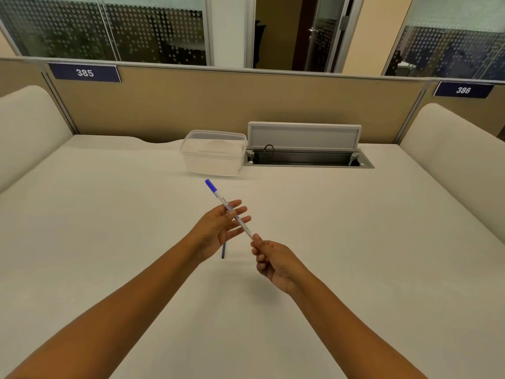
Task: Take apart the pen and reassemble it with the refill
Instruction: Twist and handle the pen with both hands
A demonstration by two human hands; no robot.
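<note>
The pen (229,207) runs from the right hand (274,261), which pinches its near end, up and leftward across the fingers of the left hand (218,228), its far end beyond them. On the desk (109,214) just under the left hand — on its near side, between the two hands — lies the refill (223,250). Well beyond both hands a container (214,153) stands on the desk, and touching its right side is a cable hatch (307,149) — both before the partition (232,105).
</note>
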